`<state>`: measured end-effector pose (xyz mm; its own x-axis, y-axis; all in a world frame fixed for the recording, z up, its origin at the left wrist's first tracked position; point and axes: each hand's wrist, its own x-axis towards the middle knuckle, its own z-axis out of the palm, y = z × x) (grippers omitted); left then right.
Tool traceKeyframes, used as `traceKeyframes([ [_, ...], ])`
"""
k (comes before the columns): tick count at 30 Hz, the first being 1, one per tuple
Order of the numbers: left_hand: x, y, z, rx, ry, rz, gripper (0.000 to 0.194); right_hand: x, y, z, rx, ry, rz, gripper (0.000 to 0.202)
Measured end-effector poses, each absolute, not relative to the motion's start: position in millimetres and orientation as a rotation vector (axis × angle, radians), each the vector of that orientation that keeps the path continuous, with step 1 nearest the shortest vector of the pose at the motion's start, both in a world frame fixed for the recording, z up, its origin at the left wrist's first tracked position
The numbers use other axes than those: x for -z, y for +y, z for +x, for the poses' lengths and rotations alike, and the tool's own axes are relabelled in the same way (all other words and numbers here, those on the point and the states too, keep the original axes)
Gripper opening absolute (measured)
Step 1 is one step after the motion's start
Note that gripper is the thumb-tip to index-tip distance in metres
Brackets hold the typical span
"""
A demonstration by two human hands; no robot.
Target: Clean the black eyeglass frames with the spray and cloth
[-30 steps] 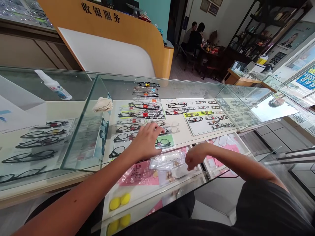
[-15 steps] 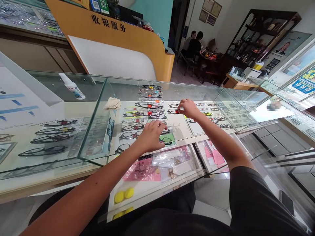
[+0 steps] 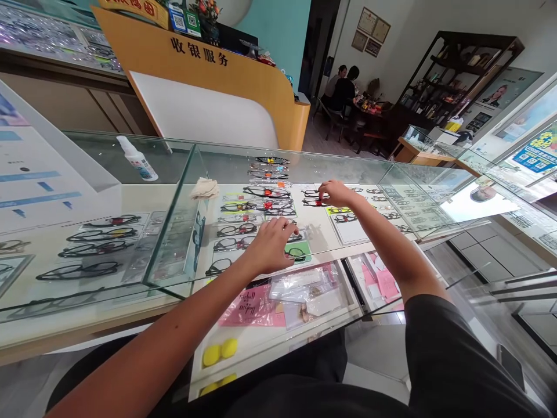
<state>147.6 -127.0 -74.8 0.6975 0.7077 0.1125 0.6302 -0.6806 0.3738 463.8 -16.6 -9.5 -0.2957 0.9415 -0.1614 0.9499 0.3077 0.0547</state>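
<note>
The dark-framed eyeglasses with a red tag (image 3: 317, 203) lie on the cream display surface (image 3: 319, 238), left of the right hand (image 3: 322, 193), whose curled fingertips are at their near end; I cannot tell whether they pinch the frame. The left hand (image 3: 285, 247), thumb spread from its fingers, is just beside dark round glasses on a green card (image 3: 307, 251). Bare surface separates it from a white rectangular panel (image 3: 348, 233). A clear glass divider (image 3: 170, 217) stands farther left. The tagged frame looks slim, its red patch near the bridge.
</note>
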Motion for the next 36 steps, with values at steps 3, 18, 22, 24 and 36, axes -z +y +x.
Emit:
traceKeyframes([
  [3,74,-128,148,-0.368,1.051,2.593,0.056,5,-17,461,0.086,2.383,1.749,0.017],
  [18,77,-127,147,-0.422,1.027,2.599,0.058,-26,-73,468,0.113,2.373,1.842,0.020],
  [22,78,-126,147,-0.415,1.018,2.606,0.060,-48,-124,484,0.364,2.540,1.678,0.019],
  [24,79,-126,148,-0.412,1.022,2.621,0.060,-55,-154,489,0.574,2.611,1.522,0.019],
  [36,87,-122,150,-0.439,1.077,2.687,0.064,42,-232,521,0.700,2.149,1.410,0.014],
])
